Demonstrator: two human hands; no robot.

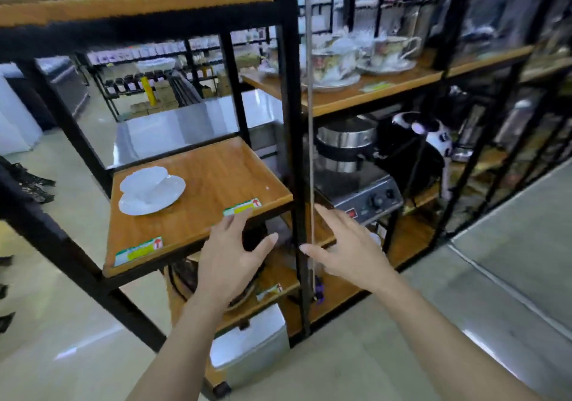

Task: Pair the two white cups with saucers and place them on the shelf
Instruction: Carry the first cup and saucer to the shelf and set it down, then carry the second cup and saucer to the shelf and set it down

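Observation:
A white cup (145, 180) sits on a white saucer (154, 201) at the left rear of a wooden shelf (210, 184). The cup looks tilted on the saucer. My left hand (230, 252) hovers in front of the shelf's front edge, fingers spread and holding nothing. My right hand (349, 246) is open too, just right of the black upright post (292, 153), in front of the lower shelf. A second white cup or saucer does not show in this view.
Flowered cups on saucers (334, 66) stand on the higher shelf to the right. Below it sit a steel appliance with knobs (362, 190) and a black-and-white cow figure (433, 140). A metal box (250, 345) stands on the floor under the shelves. A thin vertical rod (311, 153) runs beside the post.

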